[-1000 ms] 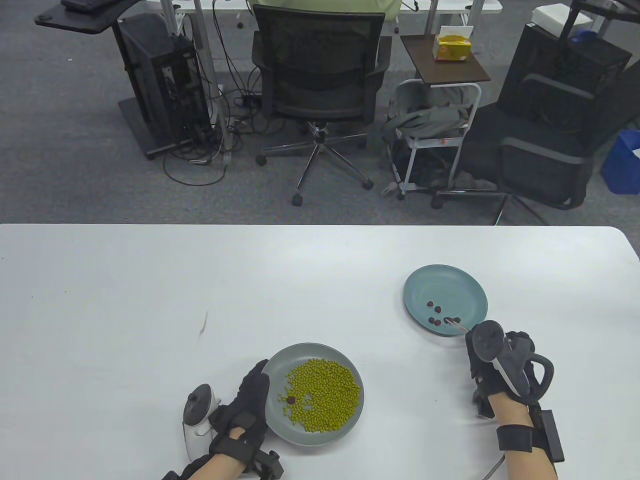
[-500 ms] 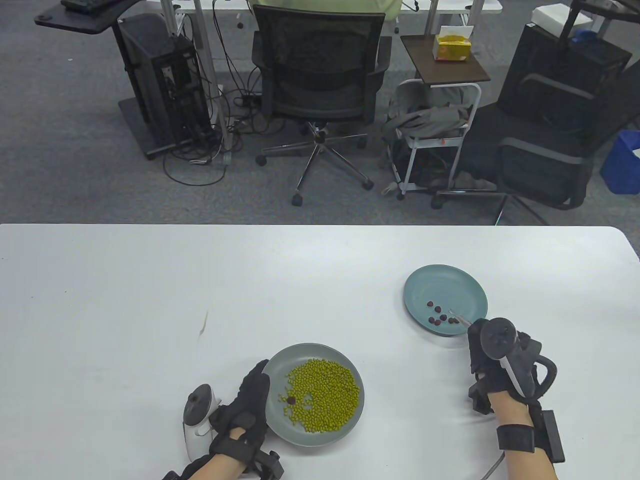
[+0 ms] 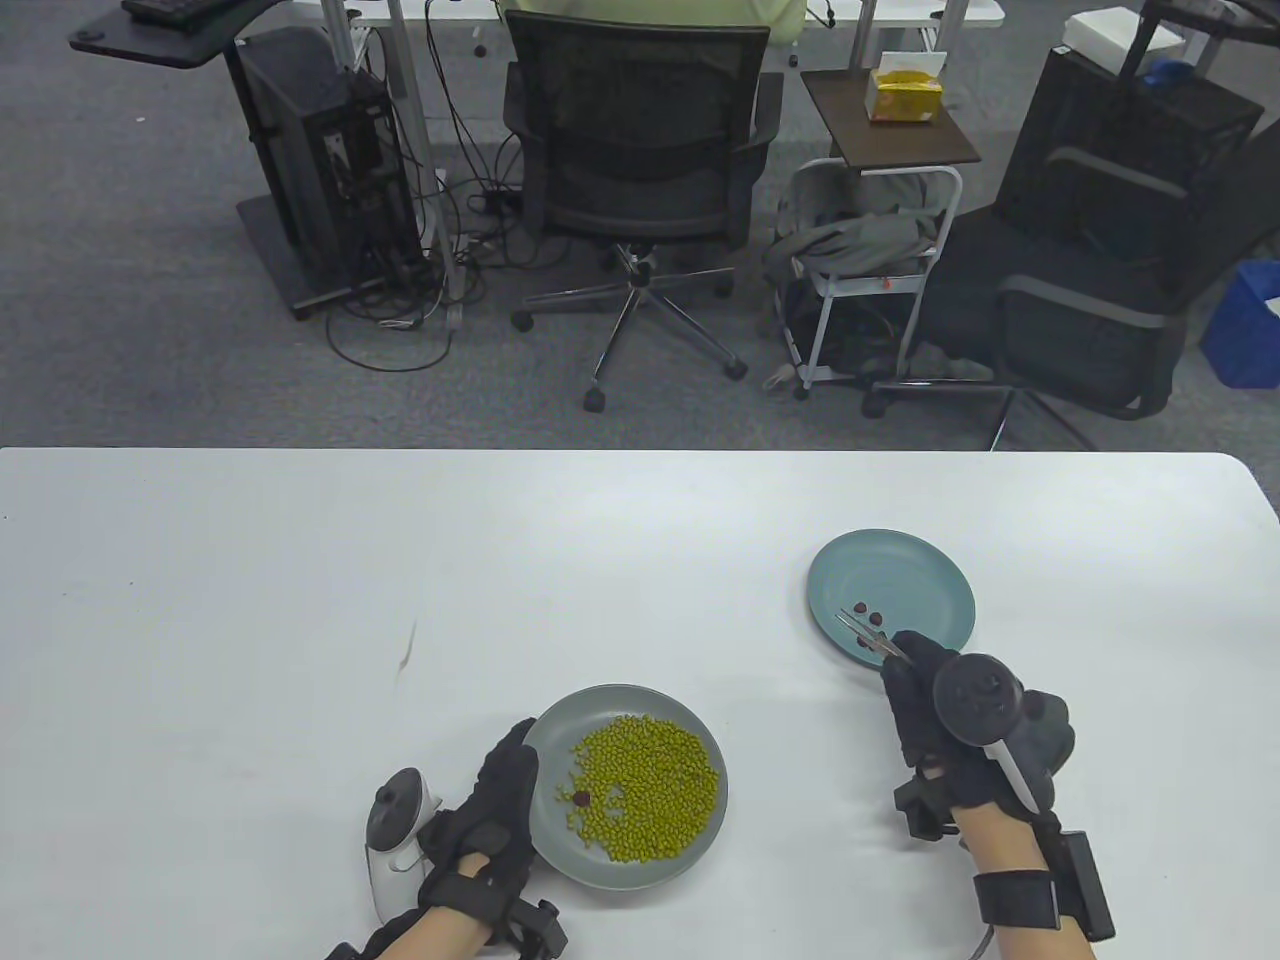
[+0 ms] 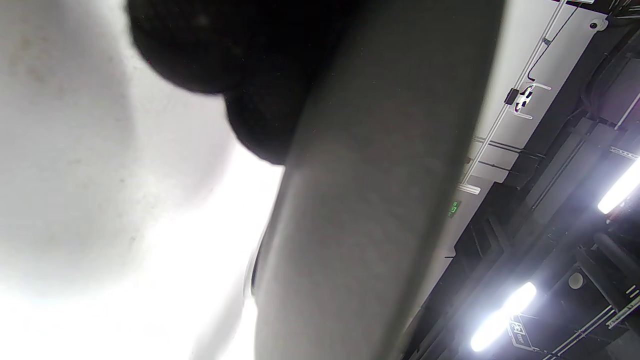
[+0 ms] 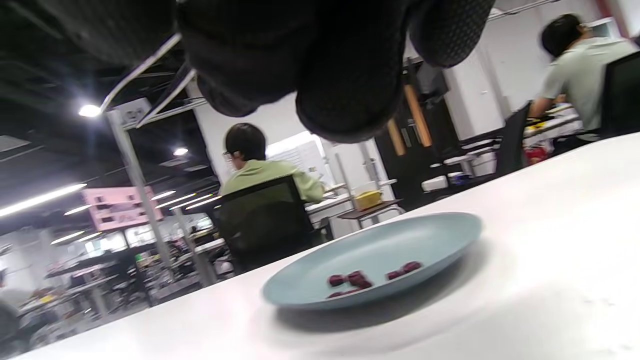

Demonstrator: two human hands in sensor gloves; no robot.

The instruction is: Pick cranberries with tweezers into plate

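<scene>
A grey plate [image 3: 547, 742] holds a heap of green beans [image 3: 650, 787] and one dark cranberry [image 3: 580, 798]. My left hand [image 3: 490, 812] holds this plate's left rim; the rim fills the left wrist view [image 4: 360, 200]. A blue plate [image 3: 915, 568] holds several cranberries [image 3: 868, 617]; it also shows in the right wrist view [image 5: 395, 250]. My right hand [image 3: 950, 725] grips metal tweezers [image 3: 866, 638], whose tips hang over the blue plate's near left part, with nothing visible between them.
The white table [image 3: 300, 600] carries both plates. Its far edge runs across the middle of the table view. Office chairs [image 3: 640, 170] and a small cart [image 3: 870, 270] stand beyond it.
My right hand has moved left and a little nearer, and the tweezers now point up-left over the blue plate. A cranberry was left on that plate. The left hand has not moved.
</scene>
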